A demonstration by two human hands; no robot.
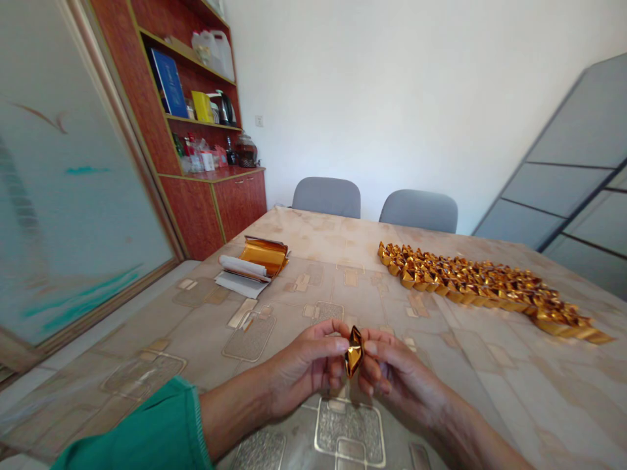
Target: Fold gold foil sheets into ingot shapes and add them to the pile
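Note:
A small folded gold foil paper ingot [353, 352] is held upright above the table, pointed at its top and bottom. My left hand [313, 359] pinches its left side with thumb and fingertips. From the right, my right hand [392, 362] grips the opposite side, its lower fingers curled beneath. Farther off at the right lie rows of finished gold paper ingots [470, 281], packed close together. Toward the far left rests a stack of gold foil paper sheets [264, 254], curled, with white backing showing.
A patterned cloth covers the table [304, 300]. Two grey chairs [326, 196] stand at its far side, by the white wall. A red wooden cabinet [196, 209] with bottles, a kettle and boxes is at the back left. A sliding glass door [73, 163] borders the left.

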